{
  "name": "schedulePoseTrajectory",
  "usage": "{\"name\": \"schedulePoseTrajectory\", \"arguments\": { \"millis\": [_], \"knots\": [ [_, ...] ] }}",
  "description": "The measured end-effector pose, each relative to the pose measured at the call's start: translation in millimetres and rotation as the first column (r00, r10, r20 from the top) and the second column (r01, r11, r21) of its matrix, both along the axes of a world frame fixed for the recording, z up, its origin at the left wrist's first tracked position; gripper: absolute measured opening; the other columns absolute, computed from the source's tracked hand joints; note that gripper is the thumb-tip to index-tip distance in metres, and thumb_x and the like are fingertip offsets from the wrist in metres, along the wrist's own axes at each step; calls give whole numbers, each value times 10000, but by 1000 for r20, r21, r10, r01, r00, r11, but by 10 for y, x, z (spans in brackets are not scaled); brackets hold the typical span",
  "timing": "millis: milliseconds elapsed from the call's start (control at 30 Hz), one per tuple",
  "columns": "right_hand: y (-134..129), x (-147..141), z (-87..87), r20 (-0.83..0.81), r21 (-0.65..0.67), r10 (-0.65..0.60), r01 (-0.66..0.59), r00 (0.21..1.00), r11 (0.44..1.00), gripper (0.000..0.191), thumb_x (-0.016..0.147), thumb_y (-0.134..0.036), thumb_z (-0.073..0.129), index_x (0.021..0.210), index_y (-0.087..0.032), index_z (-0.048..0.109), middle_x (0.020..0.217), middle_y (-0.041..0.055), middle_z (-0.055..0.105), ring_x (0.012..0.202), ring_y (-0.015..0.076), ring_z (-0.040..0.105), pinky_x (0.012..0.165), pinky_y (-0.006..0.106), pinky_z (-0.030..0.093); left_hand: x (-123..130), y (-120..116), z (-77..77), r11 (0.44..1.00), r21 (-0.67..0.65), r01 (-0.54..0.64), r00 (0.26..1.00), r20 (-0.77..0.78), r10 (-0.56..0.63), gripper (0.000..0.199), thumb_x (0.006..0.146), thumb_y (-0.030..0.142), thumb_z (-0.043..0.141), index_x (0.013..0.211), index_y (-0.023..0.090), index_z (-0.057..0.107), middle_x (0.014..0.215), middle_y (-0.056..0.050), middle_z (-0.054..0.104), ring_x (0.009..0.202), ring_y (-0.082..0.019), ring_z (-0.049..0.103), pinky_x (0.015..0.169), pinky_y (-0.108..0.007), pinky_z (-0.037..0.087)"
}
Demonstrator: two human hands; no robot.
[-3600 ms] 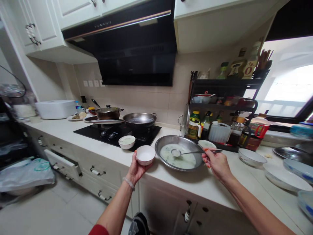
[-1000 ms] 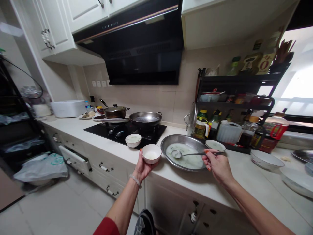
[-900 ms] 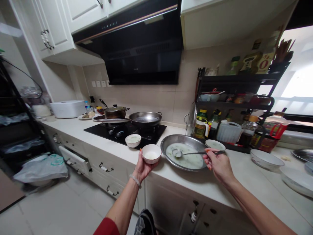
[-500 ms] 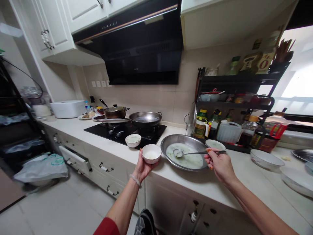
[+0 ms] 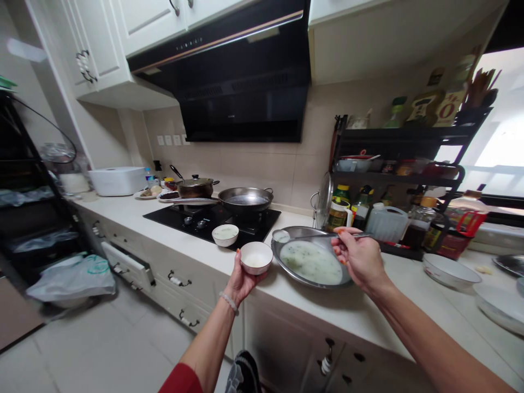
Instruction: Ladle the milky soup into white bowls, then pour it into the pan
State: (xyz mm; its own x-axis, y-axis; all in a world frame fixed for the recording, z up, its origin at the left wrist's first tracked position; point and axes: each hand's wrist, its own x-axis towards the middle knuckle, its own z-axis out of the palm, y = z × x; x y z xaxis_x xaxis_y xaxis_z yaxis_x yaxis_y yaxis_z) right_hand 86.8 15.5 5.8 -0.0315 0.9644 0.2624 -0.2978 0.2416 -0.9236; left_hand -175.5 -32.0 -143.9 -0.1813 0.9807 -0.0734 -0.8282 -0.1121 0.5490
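My left hand (image 5: 242, 279) holds up a small white bowl (image 5: 257, 268) with a little pale liquid in the bottom. In my right hand (image 5: 360, 256) is the handle of a ladle (image 5: 281, 236). The ladle's head, with pale liquid in it, is lifted over the left rim of a wide steel basin (image 5: 291, 275), close to the bowl. Milky soup with green bits (image 5: 313, 261) fills part of the basin. Another small bowl (image 5: 225, 236), filled with similar soup, stands at the front edge of the stove, left of the held bowl.
A frying pan (image 5: 245, 201) and a lidded pot (image 5: 195, 186) sit on the black stove (image 5: 180, 217). Right of the basin are sauce bottles, a black rack (image 5: 393, 176) and a white bowl (image 5: 450, 271). An open drawer (image 5: 127, 266) sticks out at lower left.
My right hand has raised the ladle out of the soup and brought its head left, toward the held bowl. My left hand keeps the bowl in nearly the same place.
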Motion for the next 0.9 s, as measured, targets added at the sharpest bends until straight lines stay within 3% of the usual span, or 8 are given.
{"name": "schedulePoseTrajectory", "arguments": {
  "millis": [167,367,467,567,633,667,800,900],
  "knots": [
    [-104,-312,-94,13,38,98,-99,995,994,440,616,-495,802,849,-185,593,558,1,607,425,108,497,317,177,338,6,4,10,1000,1,21,1000,16,-21,711,924,641,416,1490,212,383,1309,-189,618,1070,-345,656,800,-466,563],
    [-249,-433,-476,286,217,163,-230,944,949,402,806,-557,661,963,-190,620,619,19,629,418,128,513,321,218,388,3,11,3,999,21,36,999,36,-37,721,931,635,405,1498,192,365,1287,-206,627,1047,-340,666,784,-455,567],
    [-328,-368,-577,453,399,124,-325,883,858,270,898,-444,581,1018,-219,671,706,45,661,509,160,588,410,259,479,-3,22,-21,999,25,38,999,19,-38,729,923,643,415,1492,188,374,1263,-208,638,1013,-341,678,759,-449,568],
    [-388,-280,-599,536,587,37,-404,843,702,196,899,-334,570,999,-251,717,748,54,692,638,201,653,632,355,576,-7,29,-35,999,30,34,999,9,-35,710,921,643,423,1477,201,397,1237,-190,655,991,-336,687,752,-444,571],
    [-402,-229,-607,537,628,13,-409,844,662,185,889,-313,582,992,-256,725,757,55,701,672,214,664,706,394,584,-8,28,-36,999,27,31,999,8,-31,710,921,643,421,1477,202,397,1232,-187,659,987,-336,689,746,-445,574],
    [-398,-207,-613,522,613,18,-390,853,687,186,891,-321,585,999,-254,721,759,56,700,651,208,658,675,385,586,-10,27,-34,999,26,31,999,11,-31,714,920,643,424,1481,201,391,1236,-189,657,993,-338,687,748,-448,574],
    [-295,-113,-596,346,382,39,-178,938,907,291,898,-469,590,1034,-219,656,698,44,665,475,154,566,380,265,475,-16,20,-23,999,22,38,999,36,-39,727,915,639,448,1485,194,382,1260,-197,646,1057,-337,667,816,-475,567],
    [-141,-4,-530,208,255,-38,-17,977,967,417,807,-571,671,987,-201,605,651,29,645,459,142,548,345,237,438,-16,13,-14,1000,6,29,999,45,-29,722,918,633,448,1480,184,387,1268,-201,640,1094,-339,652,863,-494,553]
  ]
}}
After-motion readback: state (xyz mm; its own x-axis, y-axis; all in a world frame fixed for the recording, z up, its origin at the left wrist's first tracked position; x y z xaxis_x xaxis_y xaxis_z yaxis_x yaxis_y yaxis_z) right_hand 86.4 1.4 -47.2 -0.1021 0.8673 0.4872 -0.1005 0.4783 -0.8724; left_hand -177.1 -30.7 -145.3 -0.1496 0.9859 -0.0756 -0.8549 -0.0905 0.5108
